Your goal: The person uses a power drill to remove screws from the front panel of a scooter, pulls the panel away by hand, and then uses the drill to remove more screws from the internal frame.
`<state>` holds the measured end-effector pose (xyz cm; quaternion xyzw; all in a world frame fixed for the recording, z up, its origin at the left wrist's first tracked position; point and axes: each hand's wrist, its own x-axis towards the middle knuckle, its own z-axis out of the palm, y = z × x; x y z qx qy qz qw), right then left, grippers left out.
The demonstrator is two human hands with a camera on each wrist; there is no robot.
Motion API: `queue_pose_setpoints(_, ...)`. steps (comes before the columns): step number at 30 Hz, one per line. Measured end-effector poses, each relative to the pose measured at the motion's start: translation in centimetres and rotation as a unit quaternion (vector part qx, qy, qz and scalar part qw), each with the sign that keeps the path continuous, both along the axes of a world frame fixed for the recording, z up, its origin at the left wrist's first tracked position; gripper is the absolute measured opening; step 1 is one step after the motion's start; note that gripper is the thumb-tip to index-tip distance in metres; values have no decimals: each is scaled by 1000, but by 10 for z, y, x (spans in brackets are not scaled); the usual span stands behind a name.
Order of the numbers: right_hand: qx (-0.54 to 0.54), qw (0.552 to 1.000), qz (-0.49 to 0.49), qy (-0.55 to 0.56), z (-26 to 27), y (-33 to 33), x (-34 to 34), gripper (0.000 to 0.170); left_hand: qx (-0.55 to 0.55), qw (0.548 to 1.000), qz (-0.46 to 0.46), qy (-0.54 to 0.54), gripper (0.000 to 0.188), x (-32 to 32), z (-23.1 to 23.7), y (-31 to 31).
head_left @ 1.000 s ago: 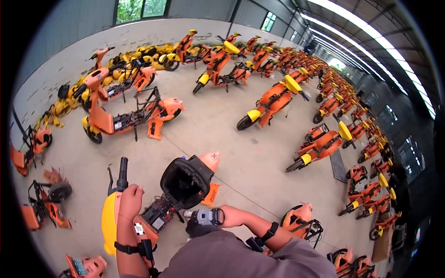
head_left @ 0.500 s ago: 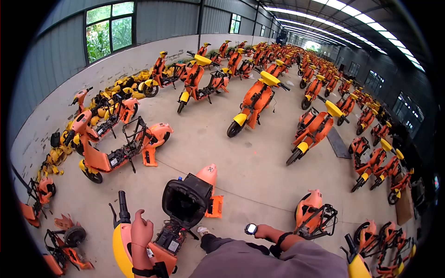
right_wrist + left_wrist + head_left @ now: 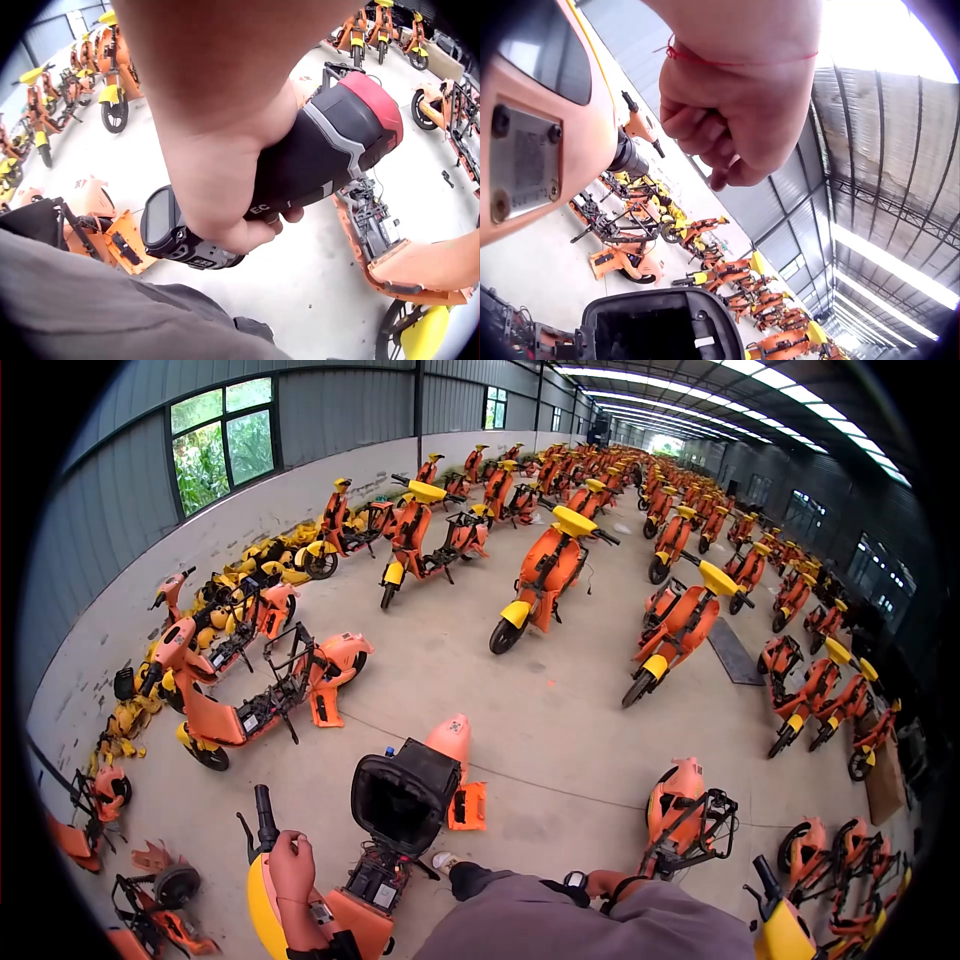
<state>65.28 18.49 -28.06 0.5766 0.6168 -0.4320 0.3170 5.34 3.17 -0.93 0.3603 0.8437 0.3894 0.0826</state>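
A curled left hand [image 3: 292,868] is beside the black handlebar grip [image 3: 265,817] of a yellow and orange scooter [image 3: 263,905]. Seen in the left wrist view, the left hand [image 3: 731,120] has its fingers folded toward the palm, with nothing visible in them. Around a black tool with a red end [image 3: 330,142], the right hand [image 3: 229,180] has its fingers wrapped; a grey face [image 3: 159,216] shows at the tool's other end. That right hand [image 3: 603,883] is low by the grey clothing in the head view, partly hidden.
An open black box [image 3: 400,795] stands on the scooter, behind its exposed electrical parts [image 3: 378,878]. A stripped scooter frame [image 3: 690,820] is at the right. Many orange scooters [image 3: 550,575] fill the hall, with yellow parts [image 3: 215,600] piled along the left wall.
The right hand has moved right, away from the scooter, and then lower beside the clothing. The left hand's raised finger has folded in. The head view has shifted and tilted up.
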Motion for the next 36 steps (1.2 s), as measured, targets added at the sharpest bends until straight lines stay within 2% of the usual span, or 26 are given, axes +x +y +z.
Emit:
queue_pose_setpoints(2,-12,1000,6,-12,-2,0,2,27,34,999,11,12,13,1,0,-1)
queue_pose_setpoints(8,19,995,94,-25,-2,10,3,30,13,1000,21,12,12,-4,-4,-3)
queue_pose_setpoints(10,1,999,50,-19,10,10,-4,31,14,999,26,22,11,1,3,-3)
queue_pose_setpoints(12,4,998,57,-7,12,12,-8,32,15,999,28,33,10,2,4,-4)
queue_pose_setpoints(14,6,998,63,4,16,13,-11,32,60,997,22,46,11,-2,-3,-7)
queue_pose_setpoints(19,7,998,52,47,7,17,-6,34,47,997,27,53,13,-1,-2,-5)
queue_pose_setpoints(22,6,999,44,13,17,18,-3,33,47,997,35,53,14,0,-1,-6)
queue_pose_setpoints(23,7,999,44,14,7,21,1,33,51,997,41,51,14,-1,-1,-6)
queue_pose_setpoints(25,-32,997,74,-20,-14,28,10,47,48,996,44,55,14,-2,-2,-5)
queue_pose_setpoints(28,-18,995,94,-40,-3,27,10,42,39,996,46,62,15,-5,-8,-6)
queue_pose_setpoints(31,-35,992,110,-51,-15,32,13,39,29,996,47,70,15,-2,-4,-6)
queue_pose_setpoints(36,-22,995,92,-16,-39,34,21,43,30,995,50,75,15,1,-1,-7)
